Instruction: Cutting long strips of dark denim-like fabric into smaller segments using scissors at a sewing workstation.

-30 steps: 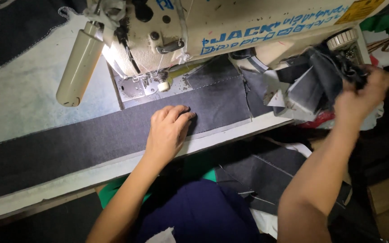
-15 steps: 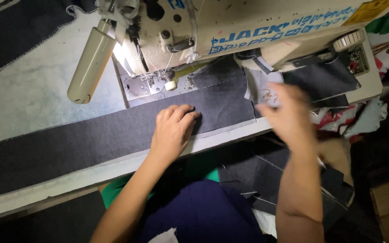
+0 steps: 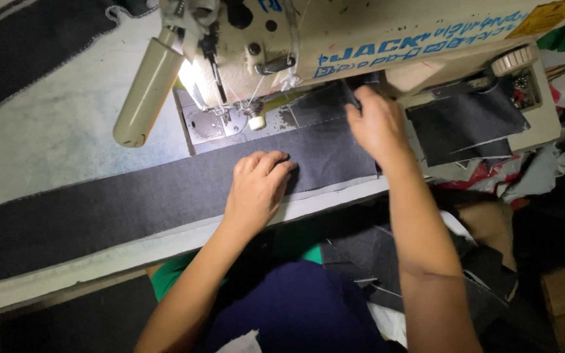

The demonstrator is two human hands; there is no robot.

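A small lamp [image 3: 188,72] under the sewing machine head [image 3: 335,39] gives hard white glare by the needle. The tabletop [image 3: 47,137] is evenly lit; below its front edge everything sinks into deep, murky shadow. Focus is sharp, with slight wide-angle bending.

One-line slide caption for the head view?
Left hand flat on dark strip; right hand pinching fabric beside sewing machine.

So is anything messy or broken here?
Nothing looks broken. The long dark fabric strip lies flat under the left hand, while the right hand touches another dark piece by the sewing machine. The only untidy spot is a heap of fabric scraps spilling off the table's right end.
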